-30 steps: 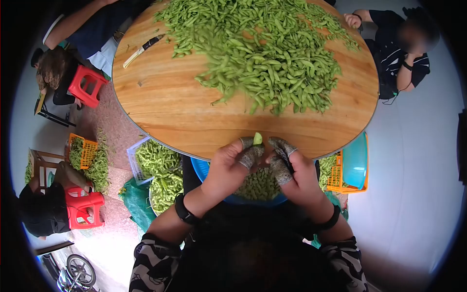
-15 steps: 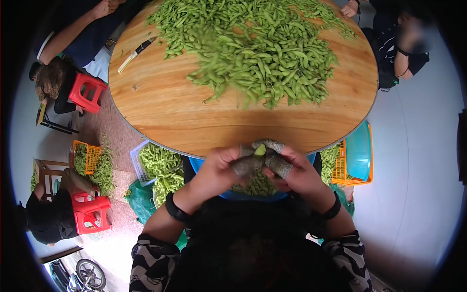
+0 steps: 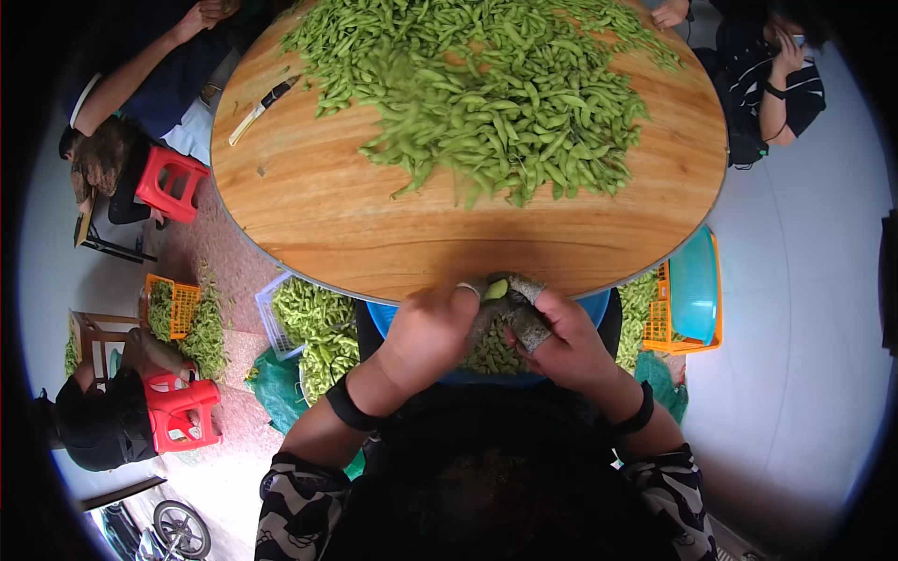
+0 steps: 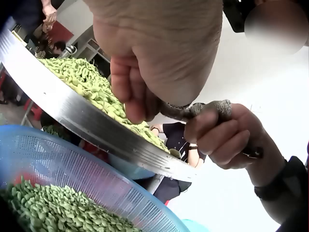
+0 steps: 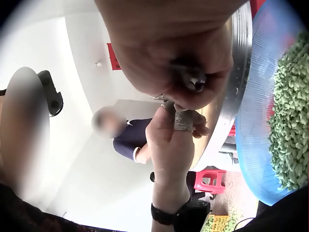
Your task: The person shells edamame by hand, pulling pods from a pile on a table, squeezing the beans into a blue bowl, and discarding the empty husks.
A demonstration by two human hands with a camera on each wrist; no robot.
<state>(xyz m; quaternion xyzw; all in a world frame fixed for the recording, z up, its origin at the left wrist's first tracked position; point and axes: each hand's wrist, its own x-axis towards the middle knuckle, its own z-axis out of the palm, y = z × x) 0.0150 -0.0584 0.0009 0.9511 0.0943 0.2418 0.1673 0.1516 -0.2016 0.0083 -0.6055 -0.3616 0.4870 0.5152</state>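
My left hand [image 3: 426,337] pinches a green bean pod [image 3: 497,289] between thumb and finger, just past the near edge of the table. Close against it is my right hand [image 3: 571,341], its fingertips right at the pod. Worn grey wraps [image 3: 528,329] cover the thumb and finger ends. In the right wrist view my right palm also grips a tool, its dark rounded handle end [image 5: 193,79] poking out; the working end is hidden. Below both hands stands a blue perforated basket [image 4: 120,176] holding shelled green beans [image 4: 72,212].
A big heap of pods [image 3: 524,112] covers the round wooden table [image 3: 309,206], and a black-handled knife [image 3: 265,108] lies at its left. Pods fill a white basket [image 3: 271,313] on the floor. Red stools [image 3: 173,182] and other people surround the table; an orange crate [image 3: 659,323] is at right.
My hands came together at the pod. The left hand has rolled over, its back now facing up, and the pod now shows lower.
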